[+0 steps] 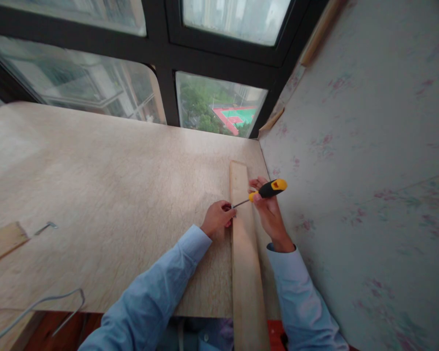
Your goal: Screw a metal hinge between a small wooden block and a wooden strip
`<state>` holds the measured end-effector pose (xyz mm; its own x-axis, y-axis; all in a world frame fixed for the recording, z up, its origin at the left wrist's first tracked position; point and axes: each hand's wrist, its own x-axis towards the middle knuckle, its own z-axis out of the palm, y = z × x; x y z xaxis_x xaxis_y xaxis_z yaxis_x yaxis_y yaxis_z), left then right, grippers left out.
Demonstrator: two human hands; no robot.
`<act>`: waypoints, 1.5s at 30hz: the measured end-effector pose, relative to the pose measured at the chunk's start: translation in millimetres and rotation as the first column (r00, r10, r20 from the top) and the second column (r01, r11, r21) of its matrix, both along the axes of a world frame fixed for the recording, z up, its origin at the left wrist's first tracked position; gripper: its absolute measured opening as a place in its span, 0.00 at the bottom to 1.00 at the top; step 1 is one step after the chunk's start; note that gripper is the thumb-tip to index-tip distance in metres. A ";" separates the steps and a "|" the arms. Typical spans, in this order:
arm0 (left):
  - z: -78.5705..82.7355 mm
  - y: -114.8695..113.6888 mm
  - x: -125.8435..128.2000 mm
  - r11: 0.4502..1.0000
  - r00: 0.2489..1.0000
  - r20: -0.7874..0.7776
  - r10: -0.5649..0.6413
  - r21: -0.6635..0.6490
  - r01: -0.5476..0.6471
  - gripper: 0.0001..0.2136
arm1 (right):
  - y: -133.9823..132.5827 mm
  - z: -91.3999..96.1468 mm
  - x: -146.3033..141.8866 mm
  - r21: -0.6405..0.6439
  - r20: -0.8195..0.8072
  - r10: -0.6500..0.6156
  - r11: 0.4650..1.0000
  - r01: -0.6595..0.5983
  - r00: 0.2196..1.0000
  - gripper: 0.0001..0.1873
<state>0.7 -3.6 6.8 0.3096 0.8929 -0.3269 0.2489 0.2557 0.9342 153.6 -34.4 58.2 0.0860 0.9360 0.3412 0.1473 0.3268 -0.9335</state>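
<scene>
A long pale wooden plank point(246, 263) lies on the tabletop point(113, 195) close to the right wall. My right hand point(268, 209) grips a screwdriver point(267, 190) with a yellow and black handle, its shaft slanting down to the left. The tip meets the plank's left edge. There my left hand point(218, 218) is pinched around the tip, fingers closed on something too small to make out. Both arms wear light blue sleeves.
A flowered wallpaper wall point(358, 170) rises just right of the plank. Dark-framed windows point(219, 102) stand behind the table. A small wooden piece point(2, 241) and a metal hook point(46, 227) lie far left. A bent wire point(54, 300) hangs at the front edge.
</scene>
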 end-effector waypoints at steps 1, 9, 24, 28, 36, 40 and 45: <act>0.0 0.3 0.2 1.000 1.000 0.002 0.000 -0.001 0.000 0.08 | -1.1 3.0 0.0 -0.018 -0.060 0.077 0.997 -0.078 0.995 0.29; -0.5 -0.2 0.7 1.000 0.999 0.030 0.016 -0.017 -0.015 0.09 | -1.1 7.1 4.9 -0.135 0.082 -0.120 0.982 0.130 0.989 0.24; -2.6 0.6 -0.6 1.000 1.000 0.025 0.006 0.012 -0.006 0.09 | -5.6 13.1 0.0 -0.064 -0.090 0.077 0.994 -0.083 0.993 0.31; -2.6 0.4 -0.4 1.000 0.999 0.033 0.006 0.000 -0.006 0.09 | -0.3 1.6 2.0 0.011 0.104 -0.328 0.945 0.328 0.939 0.24; -8.0 1.4 -0.2 0.999 1.000 0.018 -0.012 0.031 0.011 0.08 | -2.3 6.6 0.1 0.011 -0.002 -0.040 0.999 0.040 0.999 0.33; -10.4 0.9 0.1 0.999 1.000 0.028 -0.006 0.036 0.005 0.08 | -7.5 15.1 4.4 -0.105 -0.079 0.099 0.989 -0.107 0.992 0.34; -11.2 0.3 -0.1 0.998 1.000 -0.009 -0.008 0.061 0.008 0.09 | -2.6 -1.1 3.3 0.014 0.166 -0.352 0.935 0.355 0.921 0.21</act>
